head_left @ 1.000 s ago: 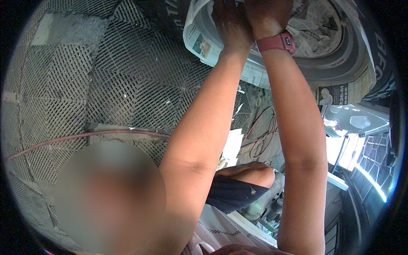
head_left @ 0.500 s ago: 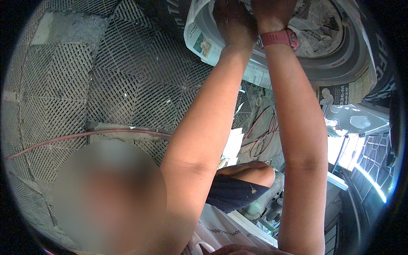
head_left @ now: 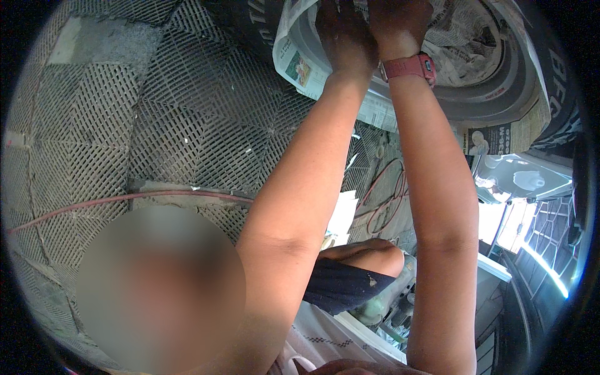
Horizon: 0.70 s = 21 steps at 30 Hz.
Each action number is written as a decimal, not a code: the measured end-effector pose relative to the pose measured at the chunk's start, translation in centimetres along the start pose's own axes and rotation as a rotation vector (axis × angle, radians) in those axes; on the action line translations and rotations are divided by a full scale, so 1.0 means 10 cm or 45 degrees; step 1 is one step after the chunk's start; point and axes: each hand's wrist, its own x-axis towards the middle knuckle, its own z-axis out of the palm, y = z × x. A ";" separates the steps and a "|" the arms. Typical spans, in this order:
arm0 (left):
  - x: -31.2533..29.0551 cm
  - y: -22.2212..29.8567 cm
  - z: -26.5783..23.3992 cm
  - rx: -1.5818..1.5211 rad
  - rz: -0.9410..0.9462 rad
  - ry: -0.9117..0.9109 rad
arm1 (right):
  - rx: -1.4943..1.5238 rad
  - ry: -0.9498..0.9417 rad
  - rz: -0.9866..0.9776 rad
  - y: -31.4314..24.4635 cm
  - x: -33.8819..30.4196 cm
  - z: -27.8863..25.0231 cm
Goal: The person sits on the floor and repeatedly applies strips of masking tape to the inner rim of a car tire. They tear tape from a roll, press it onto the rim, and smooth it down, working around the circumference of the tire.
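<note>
Both arms reach up to a grey wheel rim (head_left: 478, 95) at the top of the head view. Newspaper sheets (head_left: 375, 111) skirt the rim, between it and a black tyre (head_left: 562, 94) with raised lettering. Crumpled newspaper (head_left: 465, 37) also covers the middle of the wheel. My left hand (head_left: 347, 40) is over the rim's near left part, its fingers dark and cut off by the upper edge. Close beside it is my right hand (head_left: 401, 25), a red watch (head_left: 409, 66) on its wrist. Its fingertips are out of the picture, so anything held is hidden.
Perforated grey floor mats (head_left: 206, 131) spread to the left, crossed by a red hose (head_left: 112, 200). More red hose (head_left: 381, 194) lies coiled beyond white papers (head_left: 342, 215). A bent knee (head_left: 387, 257) and greenish equipment (head_left: 375, 310) show below, between my forearms.
Both hands shift very slightly over the rim, and more of the left hand's finger area shows at the upper edge. The wheel and newspaper look much the same.
</note>
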 end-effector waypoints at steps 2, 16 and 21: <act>-0.04 -0.04 0.02 0.281 0.115 -0.039 | -0.043 0.085 -0.014 0.07 0.05 0.04; -0.07 -0.12 0.07 0.468 0.143 -0.108 | -0.133 0.190 0.072 0.12 0.18 0.10; 0.03 -0.11 0.08 0.328 0.021 -0.030 | -0.123 0.173 0.123 0.09 0.20 0.12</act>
